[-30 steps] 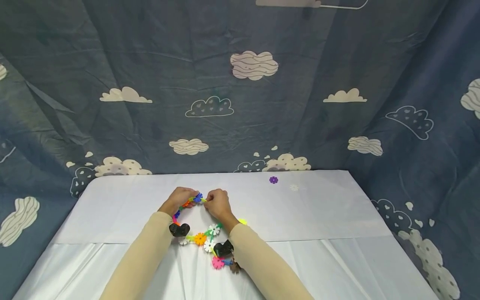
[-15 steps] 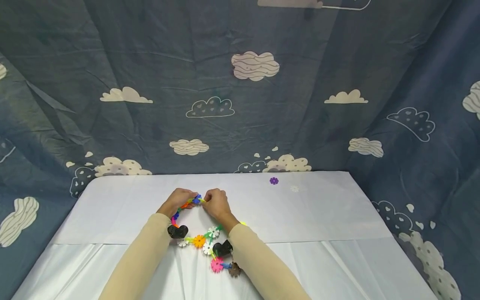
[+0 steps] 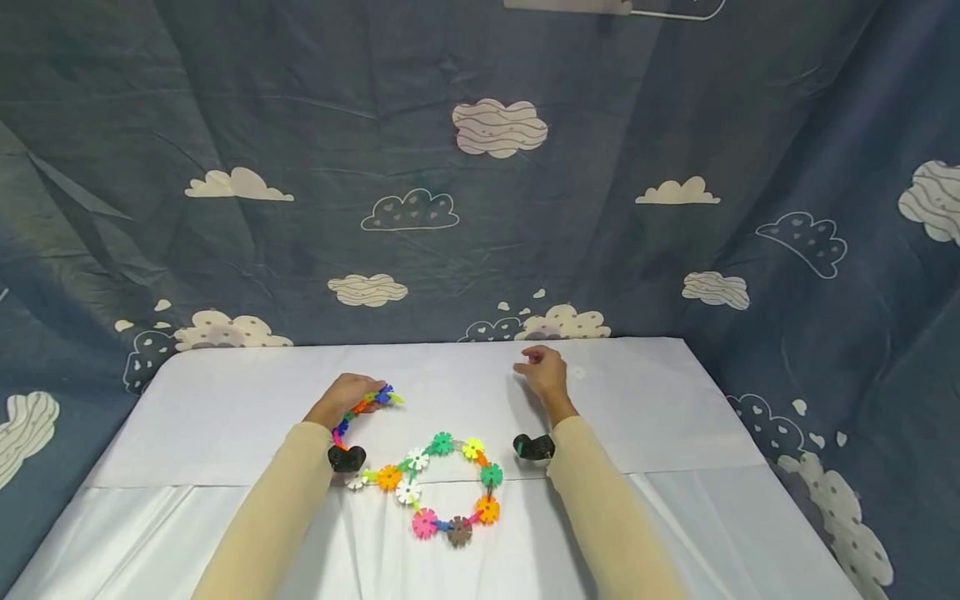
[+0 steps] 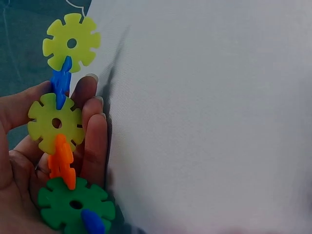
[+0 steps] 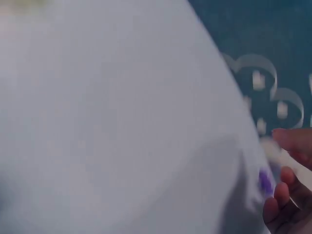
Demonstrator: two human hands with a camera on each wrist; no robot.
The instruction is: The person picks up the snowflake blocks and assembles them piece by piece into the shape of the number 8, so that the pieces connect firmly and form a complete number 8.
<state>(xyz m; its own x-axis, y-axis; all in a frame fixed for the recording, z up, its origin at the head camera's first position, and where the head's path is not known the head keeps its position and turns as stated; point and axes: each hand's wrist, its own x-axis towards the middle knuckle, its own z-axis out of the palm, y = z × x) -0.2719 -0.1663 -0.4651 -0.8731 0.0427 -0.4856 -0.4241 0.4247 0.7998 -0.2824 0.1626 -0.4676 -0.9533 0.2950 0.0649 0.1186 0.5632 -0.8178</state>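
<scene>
My left hand (image 3: 345, 400) holds one end of a chain of interlocking flower-shaped discs. In the left wrist view, thumb and fingers pinch a blue disc (image 4: 61, 83) near that end. A yellow-green disc (image 4: 87, 41) juts beyond it; another yellow-green disc (image 4: 41, 124), an orange disc (image 4: 62, 163) and a green disc (image 4: 95, 195) follow below, across the palm. My right hand (image 3: 549, 379) reaches toward the table's back edge, thumb and fingers apart. A purple disc (image 5: 265, 181) lies on the cloth by its fingertips, partly hidden by the fingers in the head view.
The chain continues past an orange disc (image 3: 388, 477) into a ring of coloured discs, including a brown disc (image 3: 459, 532), on the white-covered table (image 3: 300, 517). A loose white disc (image 3: 578, 372) lies right of my right hand. A dark cloud-print curtain (image 3: 420, 267) stands behind.
My right hand has left the chain's end and moved right and back to the purple disc. My left hand keeps its hold. The ring on the table is uncovered.
</scene>
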